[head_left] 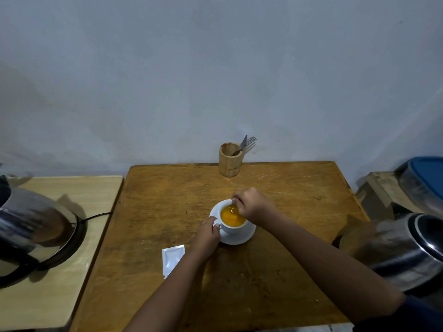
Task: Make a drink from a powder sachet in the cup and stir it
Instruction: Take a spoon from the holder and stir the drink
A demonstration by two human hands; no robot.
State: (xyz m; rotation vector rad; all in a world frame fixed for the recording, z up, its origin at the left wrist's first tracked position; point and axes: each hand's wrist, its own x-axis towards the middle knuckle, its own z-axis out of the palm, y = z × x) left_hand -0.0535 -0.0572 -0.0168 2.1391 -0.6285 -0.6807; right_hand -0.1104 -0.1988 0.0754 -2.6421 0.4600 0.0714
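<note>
A white cup [233,228] full of orange liquid [232,218] stands on a white saucer [242,238] in the middle of the brown wooden table [167,200]. My left hand [208,232] grips the cup's handle on its left side. My right hand [250,204] hovers over the cup's far rim, fingers pinched on a spoon [233,208] that dips into the drink; only a glint of it shows. A white sachet [171,258] lies flat on the table to the left of my left forearm, partly hidden by it.
A wooden holder [229,164] with a fork [245,143] stands at the table's far edge by the wall. A steel electric kettle [31,226] sits on a lighter side table at left. Steel pots [405,250] and a blue-lidded container [426,178] crowd the right.
</note>
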